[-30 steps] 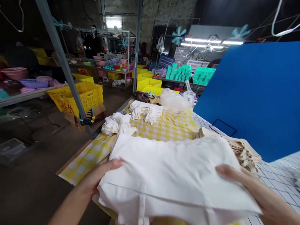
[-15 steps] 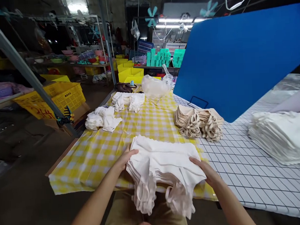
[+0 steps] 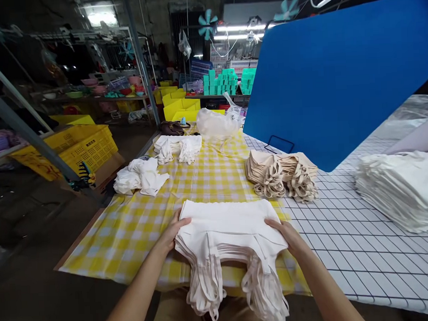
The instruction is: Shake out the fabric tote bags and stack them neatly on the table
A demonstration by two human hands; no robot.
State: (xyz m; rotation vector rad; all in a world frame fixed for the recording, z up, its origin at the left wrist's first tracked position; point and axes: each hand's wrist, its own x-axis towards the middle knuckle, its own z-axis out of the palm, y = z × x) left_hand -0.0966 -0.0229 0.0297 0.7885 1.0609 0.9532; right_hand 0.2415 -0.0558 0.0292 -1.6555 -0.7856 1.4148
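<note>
A stack of white strapped garments (image 3: 227, 221), looking like camisole tops, lies at the near edge of the yellow checked cloth (image 3: 133, 249). Its straps hang in two bunches over the table edge. My left hand (image 3: 173, 231) grips the left side of the stack, thumb on top and fingers mostly hidden underneath. On the right side my right hand (image 3: 286, 233) holds it the same way. Just beyond, to the right, sits a stack of beige strapped garments (image 3: 281, 171).
Further left lie a crumpled white garment pile (image 3: 140, 177) and a smaller white stack (image 3: 178, 147). A clear plastic bag (image 3: 217, 122) rests at the back. A large blue board (image 3: 331, 84) leans over the right side, near another tall white stack (image 3: 403, 190). A metal post (image 3: 31, 126) rises at left.
The white stack has been flattened and straightened between my hands, its top layer now smooth and its straps hanging lower. Both hands keep hold of its sides. The view has shifted slightly.
</note>
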